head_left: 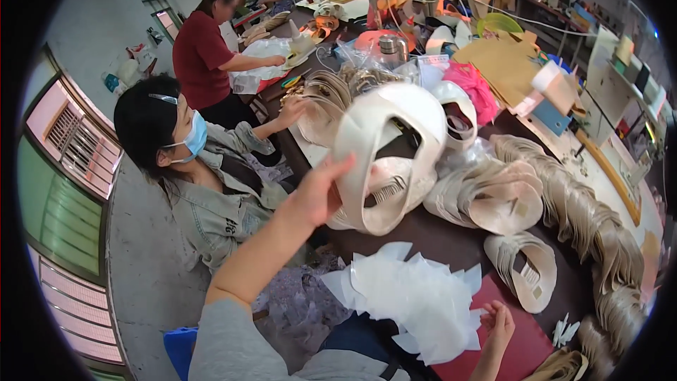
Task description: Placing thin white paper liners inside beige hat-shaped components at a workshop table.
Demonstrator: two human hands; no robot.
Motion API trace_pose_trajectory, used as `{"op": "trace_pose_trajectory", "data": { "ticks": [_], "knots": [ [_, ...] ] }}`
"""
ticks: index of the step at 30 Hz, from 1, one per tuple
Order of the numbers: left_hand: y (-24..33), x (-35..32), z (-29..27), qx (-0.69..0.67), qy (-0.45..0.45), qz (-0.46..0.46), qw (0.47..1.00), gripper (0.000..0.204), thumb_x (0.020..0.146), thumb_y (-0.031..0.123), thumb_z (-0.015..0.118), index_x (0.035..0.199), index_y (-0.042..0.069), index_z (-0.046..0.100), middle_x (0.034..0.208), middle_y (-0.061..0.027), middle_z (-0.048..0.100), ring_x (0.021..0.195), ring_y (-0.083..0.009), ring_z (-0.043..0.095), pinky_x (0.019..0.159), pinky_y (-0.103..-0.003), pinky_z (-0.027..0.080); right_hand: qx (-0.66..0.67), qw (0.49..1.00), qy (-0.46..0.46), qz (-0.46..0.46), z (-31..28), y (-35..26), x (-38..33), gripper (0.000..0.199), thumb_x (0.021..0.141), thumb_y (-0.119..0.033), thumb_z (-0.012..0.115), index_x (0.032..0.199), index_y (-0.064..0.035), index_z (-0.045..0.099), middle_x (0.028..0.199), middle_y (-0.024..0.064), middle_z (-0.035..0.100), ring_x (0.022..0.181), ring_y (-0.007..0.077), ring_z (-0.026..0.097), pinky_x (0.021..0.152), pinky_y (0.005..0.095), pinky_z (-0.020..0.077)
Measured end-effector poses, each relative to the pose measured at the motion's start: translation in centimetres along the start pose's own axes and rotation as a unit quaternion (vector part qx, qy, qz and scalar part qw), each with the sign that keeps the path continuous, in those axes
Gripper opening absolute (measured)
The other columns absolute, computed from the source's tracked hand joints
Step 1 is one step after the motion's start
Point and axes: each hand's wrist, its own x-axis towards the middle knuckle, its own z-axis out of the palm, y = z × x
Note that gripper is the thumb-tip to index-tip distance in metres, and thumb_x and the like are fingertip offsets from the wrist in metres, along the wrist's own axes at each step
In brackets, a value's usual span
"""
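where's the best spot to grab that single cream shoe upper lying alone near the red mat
Probably its open curved band on the near side. The cream shoe upper lies flat and apart from the stacked piles, so the right hand could likely come from below and pinch that arched edge.

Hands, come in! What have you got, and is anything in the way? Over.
Left hand up, gripping cream looped strap piece. Right hand low, touching pile of white cut sheets. Stacks of strap pieces crowd the dark table.
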Motion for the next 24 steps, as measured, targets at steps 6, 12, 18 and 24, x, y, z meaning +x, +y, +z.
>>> {"op": "trace_pose_trajectory", "data": {
  "ticks": [6,12,18,24],
  "knots": [
    [16.1,18.6,-14.3,-0.081,0.075,0.216,0.970,0.041,0.093,0.032,0.053,0.119,0.001,0.052,0.088,-0.0091,0.062,0.073,-0.0194,0.060,0.066,-0.030,0.050,-0.058,0.997,0.034,0.039,5.0,0.2,1.0,0.028,0.097,-0.025,0.050,0.105,-0.0019,0.062,0.085,0.0085,0.068,0.064,0.0110,0.058,0.060,0.0200,0.0466],
    [12.0,27.6,-20.7,-0.120,0.144,0.129,0.974,0.037,0.092,0.028,0.054,0.117,0.001,0.051,0.099,-0.0119,0.060,0.085,-0.0237,0.060,0.072,-0.032,0.049,-0.089,0.993,0.052,0.060,6.9,2.1,2.2,0.027,0.091,-0.018,0.056,0.112,-0.0012,0.064,0.095,0.0112,0.068,0.076,0.0167,0.062,0.070,0.0261,0.0512],
    [5.5,23.6,-19.9,-0.103,0.204,0.001,0.974,0.027,0.091,0.020,0.056,0.112,0.002,0.052,0.105,-0.0124,0.058,0.091,-0.0271,0.059,0.077,-0.034,0.048,-0.130,0.990,0.050,0.034,10.8,1.1,1.7,0.026,0.096,-0.021,0.051,0.103,0.0005,0.062,0.084,0.0092,0.068,0.065,0.0117,0.058,0.061,0.0207,0.0480],
    [3.6,11.6,-9.1,0.148,-0.069,-0.046,0.985,0.032,0.093,0.015,0.054,0.122,0.003,0.053,0.113,-0.0096,0.061,0.096,-0.0186,0.061,0.080,-0.025,0.046,-0.144,0.989,0.006,-0.039,12.5,0.5,4.6,0.020,0.091,-0.012,0.057,0.097,0.0033,0.068,0.085,0.0079,0.068,0.071,0.0134,0.059,0.065,0.0224,0.0496]
  ]
}}
